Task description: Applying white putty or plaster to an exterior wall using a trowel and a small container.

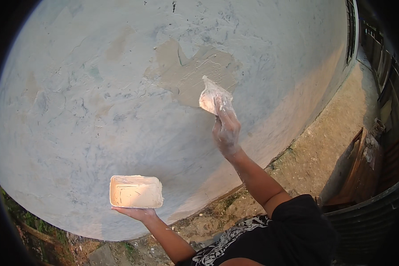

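My left hand (139, 213) carries a pale rectangular plastic tub (114, 195) from beneath, fingers stretched under its lower edge. Cream-coloured paste (139, 195) coats the inside of the tub and is smeared on its rim. Higher up and to the right, my right hand (227, 131) grips a paste-covered scraper (215, 95), its flat, pointed shape mostly hidden under whitish paste. The scraper is at the lower edge of a beige smoothed patch (195, 73) on the wall; whether it touches the surface I cannot tell. White residue dusts my right fingers and wrist.
A pale blue-grey wall (75, 133) with rough, peeling spots fills most of the view. Along its foot runs a strip of dirt and stony ground (328, 126). A wooden piece (354, 170) and dark corrugated sheeting (372, 204) lie at the right. Green plants (31, 219) grow at lower left.
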### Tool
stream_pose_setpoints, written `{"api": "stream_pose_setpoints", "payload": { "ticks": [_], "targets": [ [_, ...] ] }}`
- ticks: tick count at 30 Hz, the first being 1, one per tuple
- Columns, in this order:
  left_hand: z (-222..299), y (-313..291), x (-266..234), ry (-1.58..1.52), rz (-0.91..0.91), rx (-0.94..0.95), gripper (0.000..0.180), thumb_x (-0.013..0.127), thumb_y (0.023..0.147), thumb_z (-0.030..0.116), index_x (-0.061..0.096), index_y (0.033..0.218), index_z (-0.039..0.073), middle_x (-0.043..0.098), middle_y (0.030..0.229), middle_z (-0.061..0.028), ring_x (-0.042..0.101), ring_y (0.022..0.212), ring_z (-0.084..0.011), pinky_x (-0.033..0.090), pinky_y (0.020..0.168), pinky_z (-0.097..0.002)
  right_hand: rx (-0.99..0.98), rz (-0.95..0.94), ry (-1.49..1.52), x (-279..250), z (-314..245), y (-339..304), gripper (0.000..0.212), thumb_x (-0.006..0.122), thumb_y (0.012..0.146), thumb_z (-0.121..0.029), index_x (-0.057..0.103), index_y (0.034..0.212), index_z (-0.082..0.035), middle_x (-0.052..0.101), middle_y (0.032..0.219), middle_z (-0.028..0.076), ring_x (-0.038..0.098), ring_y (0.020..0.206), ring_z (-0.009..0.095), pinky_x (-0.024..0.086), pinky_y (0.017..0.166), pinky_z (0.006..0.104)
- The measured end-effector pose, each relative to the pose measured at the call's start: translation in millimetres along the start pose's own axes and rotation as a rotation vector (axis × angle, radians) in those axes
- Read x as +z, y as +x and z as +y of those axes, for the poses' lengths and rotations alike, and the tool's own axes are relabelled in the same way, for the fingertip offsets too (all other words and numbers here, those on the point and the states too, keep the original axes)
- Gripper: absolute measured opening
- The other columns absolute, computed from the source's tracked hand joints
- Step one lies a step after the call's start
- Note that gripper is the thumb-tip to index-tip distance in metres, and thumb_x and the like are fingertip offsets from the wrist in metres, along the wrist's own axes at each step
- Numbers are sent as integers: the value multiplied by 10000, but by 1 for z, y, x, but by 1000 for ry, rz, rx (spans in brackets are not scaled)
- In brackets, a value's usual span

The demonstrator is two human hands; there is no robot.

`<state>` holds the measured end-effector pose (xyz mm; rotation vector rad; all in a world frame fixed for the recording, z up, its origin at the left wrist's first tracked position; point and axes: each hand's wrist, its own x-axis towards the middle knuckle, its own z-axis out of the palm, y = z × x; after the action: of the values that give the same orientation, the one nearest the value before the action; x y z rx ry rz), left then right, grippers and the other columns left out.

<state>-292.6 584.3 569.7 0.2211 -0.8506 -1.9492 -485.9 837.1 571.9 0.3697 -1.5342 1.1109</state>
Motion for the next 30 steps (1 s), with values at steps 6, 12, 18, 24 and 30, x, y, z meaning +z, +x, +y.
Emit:
{"api": "stream_pose_setpoints", "payload": {
  "ticks": [6,12,18,24,30],
  "targets": [
    [-3,-5,-2,-3,7,-7,829,231,947,743,357,1471,114,400,1471,-137,443,1339,-323,433,1075,-509,25,173,-146,14,81,24,449,557,823,108,640,1252,4,689,1072,224,684,903,386,549,780,381],
    [-5,-9,0,4,28,-17,830,239,947,741,353,1472,108,404,1467,-137,453,1328,-320,431,1076,-512,-152,-198,55,69,24,-85,488,628,700,42,678,1178,-42,677,1131,161,662,971,299,537,859,395],
    [10,-12,14,11,1,4,822,243,949,736,355,1472,112,402,1471,-141,449,1333,-323,424,1083,-519,-198,-521,197,26,-17,-116,474,625,741,51,633,1211,-16,634,1232,167,623,1111,350,516,934,428],
    [-19,-5,18,-43,-59,-73,806,246,947,737,360,1475,140,403,1482,-133,445,1342,-339,427,1090,-524,-16,-91,35,-27,43,-40,403,590,791,106,679,1165,-15,692,1078,170,673,966,342,544,817,394],
    [-28,-7,12,-49,-100,-110,803,243,948,736,359,1479,144,400,1487,-132,448,1339,-340,432,1084,-528,-204,94,27,-17,90,66,480,601,787,96,661,1238,-54,682,1118,171,666,1003,348,536,846,405]
  ]
}}
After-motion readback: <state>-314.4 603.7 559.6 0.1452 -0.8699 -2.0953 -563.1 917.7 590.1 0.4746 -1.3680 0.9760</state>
